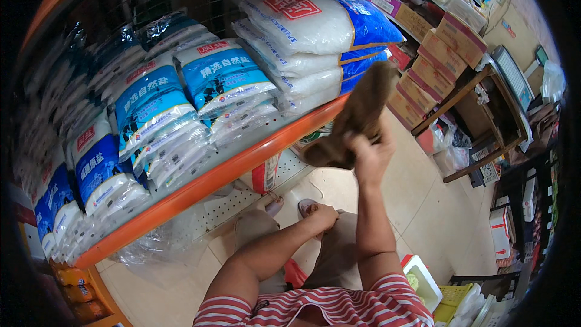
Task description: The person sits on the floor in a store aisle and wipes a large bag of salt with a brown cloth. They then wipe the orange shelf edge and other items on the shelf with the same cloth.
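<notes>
My right hand (pixel 374 154) grips a brown cloth (pixel 349 122), raised in front of the orange shelf edge (pixel 218 175). The cloth is blurred and bunched, with one end sticking up beside the large salt bags. Lower down, my left hand (pixel 324 218) rests on my right knee, its fingers curled and partly hidden. Large clear-and-blue bags of salt (pixel 308 22) lie stacked on the right part of the shelf. Left of them are piles of smaller light-blue salt bags (pixel 227 77), and farther left, dark-blue salt bags (pixel 97 168).
Stacked cartons (pixel 431 72) stand on the floor to the right, beside a wooden table (pixel 463 163) with a keyboard-like device (pixel 513 77). Under the shelf sits a perforated lower deck (pixel 227 204) with loose clear plastic (pixel 159 240). Orange drink bottles (pixel 79 293) are at lower left, a white foam box (pixel 422 281) at lower right.
</notes>
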`<move>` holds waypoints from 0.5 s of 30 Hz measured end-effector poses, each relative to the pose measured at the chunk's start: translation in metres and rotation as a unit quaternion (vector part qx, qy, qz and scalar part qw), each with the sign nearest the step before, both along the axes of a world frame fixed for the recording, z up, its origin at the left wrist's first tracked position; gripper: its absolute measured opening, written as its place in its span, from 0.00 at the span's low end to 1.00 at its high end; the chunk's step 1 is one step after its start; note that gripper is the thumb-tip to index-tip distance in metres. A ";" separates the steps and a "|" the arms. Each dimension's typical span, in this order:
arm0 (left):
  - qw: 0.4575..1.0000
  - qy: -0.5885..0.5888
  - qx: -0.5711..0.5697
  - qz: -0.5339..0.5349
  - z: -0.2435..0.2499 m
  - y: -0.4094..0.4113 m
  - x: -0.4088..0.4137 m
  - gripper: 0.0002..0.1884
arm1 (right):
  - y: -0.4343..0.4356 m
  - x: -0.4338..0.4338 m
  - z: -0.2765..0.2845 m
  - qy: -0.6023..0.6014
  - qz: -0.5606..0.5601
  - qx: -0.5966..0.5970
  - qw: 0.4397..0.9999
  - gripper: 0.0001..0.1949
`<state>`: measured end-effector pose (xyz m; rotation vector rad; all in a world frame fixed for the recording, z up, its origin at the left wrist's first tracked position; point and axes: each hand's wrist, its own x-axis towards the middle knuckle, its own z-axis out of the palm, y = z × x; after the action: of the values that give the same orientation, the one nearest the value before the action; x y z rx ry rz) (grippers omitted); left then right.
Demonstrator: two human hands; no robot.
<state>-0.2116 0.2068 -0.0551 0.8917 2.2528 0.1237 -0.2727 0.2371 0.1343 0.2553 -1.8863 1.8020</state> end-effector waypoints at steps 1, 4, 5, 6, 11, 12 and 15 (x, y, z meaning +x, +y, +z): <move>1.000 0.002 0.004 0.005 -0.002 -0.001 0.000 0.13 | 0.007 -0.010 0.012 0.012 -0.025 0.027 0.999 0.25; 1.000 -0.001 0.014 0.024 0.000 -0.002 -0.001 0.13 | 0.025 -0.047 0.029 0.039 -0.100 0.001 0.994 0.23; 0.999 -0.010 0.017 0.036 0.008 -0.003 -0.001 0.13 | 0.030 -0.059 0.034 0.052 -0.108 -0.009 0.993 0.22; 0.998 -0.020 0.018 0.049 0.016 -0.005 -0.002 0.14 | 0.034 -0.073 0.037 0.053 -0.119 -0.004 0.991 0.21; 0.999 -0.039 0.012 0.026 0.028 -0.009 -0.005 0.15 | 0.034 -0.105 0.026 0.006 -0.069 0.009 0.998 0.17; 0.999 -0.038 0.004 0.017 0.025 -0.011 -0.005 0.15 | 0.029 -0.103 0.021 -0.007 -0.080 0.018 0.997 0.17; 0.999 -0.029 0.009 0.037 0.012 -0.007 -0.004 0.15 | 0.016 -0.085 0.010 -0.018 -0.107 0.092 0.990 0.21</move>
<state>-0.2156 0.2001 -0.0430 0.8052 2.2352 0.2016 -0.3578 0.2532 0.1440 0.0797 -2.0242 1.5038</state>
